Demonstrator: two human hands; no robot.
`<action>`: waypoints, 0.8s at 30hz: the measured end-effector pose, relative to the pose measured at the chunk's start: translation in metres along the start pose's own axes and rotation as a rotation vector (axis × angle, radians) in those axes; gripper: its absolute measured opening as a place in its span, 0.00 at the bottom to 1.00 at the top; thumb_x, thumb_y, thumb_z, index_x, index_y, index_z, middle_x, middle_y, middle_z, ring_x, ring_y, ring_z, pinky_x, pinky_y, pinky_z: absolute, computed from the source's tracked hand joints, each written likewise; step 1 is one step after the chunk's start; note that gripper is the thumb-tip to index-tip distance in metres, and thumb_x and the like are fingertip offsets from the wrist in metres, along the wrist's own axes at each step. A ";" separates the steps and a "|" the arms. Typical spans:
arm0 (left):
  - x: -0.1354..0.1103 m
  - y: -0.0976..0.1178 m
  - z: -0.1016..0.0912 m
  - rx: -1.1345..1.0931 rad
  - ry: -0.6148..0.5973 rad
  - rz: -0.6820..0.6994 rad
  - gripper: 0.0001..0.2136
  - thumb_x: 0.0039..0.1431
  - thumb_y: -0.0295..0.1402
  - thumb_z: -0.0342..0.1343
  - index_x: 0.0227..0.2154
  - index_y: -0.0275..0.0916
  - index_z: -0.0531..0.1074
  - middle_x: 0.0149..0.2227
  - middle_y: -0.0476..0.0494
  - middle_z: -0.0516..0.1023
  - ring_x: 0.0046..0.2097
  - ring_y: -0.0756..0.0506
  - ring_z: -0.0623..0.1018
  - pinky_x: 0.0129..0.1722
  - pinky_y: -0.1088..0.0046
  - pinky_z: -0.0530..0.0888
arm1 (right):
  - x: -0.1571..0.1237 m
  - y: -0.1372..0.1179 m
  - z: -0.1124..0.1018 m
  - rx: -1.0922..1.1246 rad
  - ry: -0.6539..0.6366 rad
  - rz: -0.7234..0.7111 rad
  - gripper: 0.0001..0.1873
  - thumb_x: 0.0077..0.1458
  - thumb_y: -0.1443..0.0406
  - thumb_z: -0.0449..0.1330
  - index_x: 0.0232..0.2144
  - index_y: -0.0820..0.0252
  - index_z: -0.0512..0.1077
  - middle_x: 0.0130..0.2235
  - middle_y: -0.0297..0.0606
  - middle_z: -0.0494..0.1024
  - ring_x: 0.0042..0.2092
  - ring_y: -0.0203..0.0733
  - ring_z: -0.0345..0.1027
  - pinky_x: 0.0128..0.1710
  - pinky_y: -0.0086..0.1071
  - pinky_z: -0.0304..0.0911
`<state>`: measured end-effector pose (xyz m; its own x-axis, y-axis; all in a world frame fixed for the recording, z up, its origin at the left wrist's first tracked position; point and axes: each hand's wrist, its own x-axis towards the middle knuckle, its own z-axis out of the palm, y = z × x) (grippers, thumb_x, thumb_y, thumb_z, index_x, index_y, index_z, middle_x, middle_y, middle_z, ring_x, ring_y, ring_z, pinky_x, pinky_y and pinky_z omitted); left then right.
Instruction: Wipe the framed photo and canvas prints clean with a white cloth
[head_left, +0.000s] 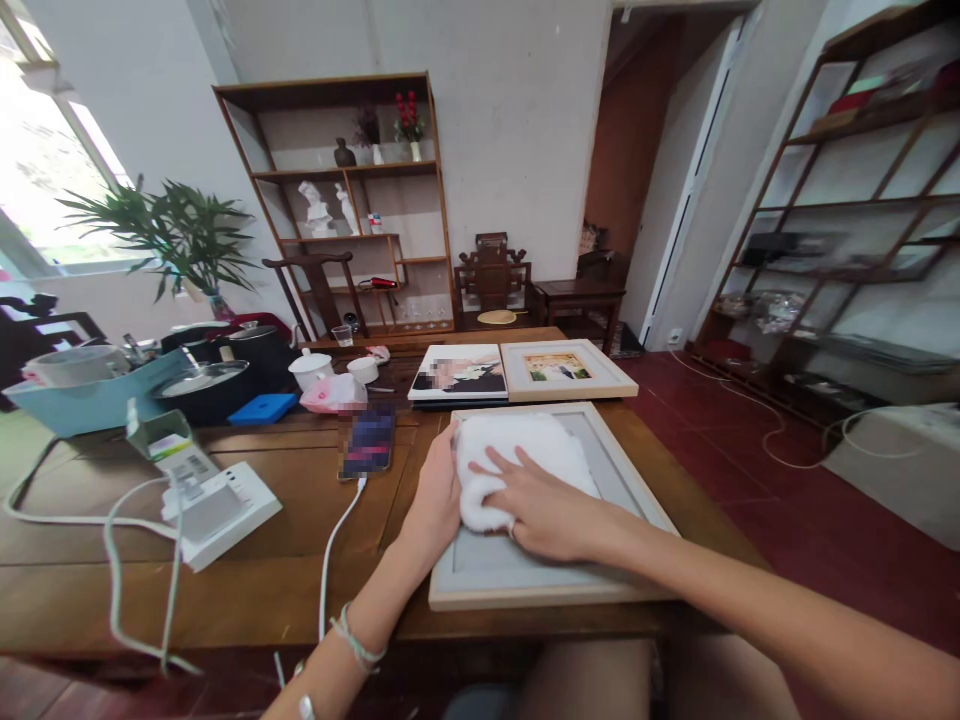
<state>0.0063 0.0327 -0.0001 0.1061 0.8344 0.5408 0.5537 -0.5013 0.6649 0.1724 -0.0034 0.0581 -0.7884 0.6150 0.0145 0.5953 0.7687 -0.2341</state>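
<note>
A light wooden picture frame [551, 598] with a grey inner panel lies flat on the table in front of me. On its panel rests a fluffy white cloth [544, 445], bunched up toward the left. My right hand [536, 500] presses down on the cloth from above, its fingers spread into the pile and cloth bulging between thumb and forefinger. Along the frame's upper left side, my left hand [441, 485] grips the edge; its fingertips are partly hidden by the cloth.
Behind the frame lie a printed picture panel [457, 372] and a framed photo [566, 368]. To the left are a phone [367, 440] on a white cable, an open white box [229, 515], a blue box [262, 408], a lidded pan [202, 385] and a white pot [310, 368].
</note>
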 end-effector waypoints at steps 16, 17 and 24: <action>0.003 0.007 -0.004 -0.117 -0.071 -0.457 0.26 0.52 0.28 0.53 0.54 0.35 0.54 0.50 0.34 0.71 0.49 0.40 0.73 0.51 0.58 0.67 | -0.150 0.039 0.021 -0.027 0.238 0.371 0.22 0.46 0.74 0.48 0.43 0.57 0.69 0.63 0.37 0.47 0.63 0.49 0.34 0.60 0.56 0.29; 0.003 0.010 -0.006 -0.194 -0.086 -0.587 0.26 0.52 0.28 0.54 0.54 0.34 0.54 0.48 0.33 0.72 0.47 0.41 0.75 0.48 0.59 0.70 | -0.148 0.038 0.026 -0.044 0.259 0.353 0.20 0.46 0.74 0.48 0.41 0.58 0.70 0.63 0.38 0.47 0.63 0.48 0.34 0.60 0.55 0.29; -0.009 0.035 -0.025 -0.627 -0.141 -1.000 0.14 0.51 0.32 0.57 0.41 0.34 0.68 0.29 0.40 0.80 0.28 0.43 0.80 0.27 0.69 0.77 | -0.152 0.051 0.038 -0.179 0.513 0.291 0.16 0.47 0.73 0.47 0.37 0.58 0.69 0.59 0.40 0.59 0.61 0.51 0.46 0.56 0.50 0.53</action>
<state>0.0033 0.0018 0.0310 -0.0312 0.9171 -0.3974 -0.0543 0.3955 0.9169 0.3169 -0.0640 0.0067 -0.4405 0.7762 0.4511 0.8270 0.5464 -0.1326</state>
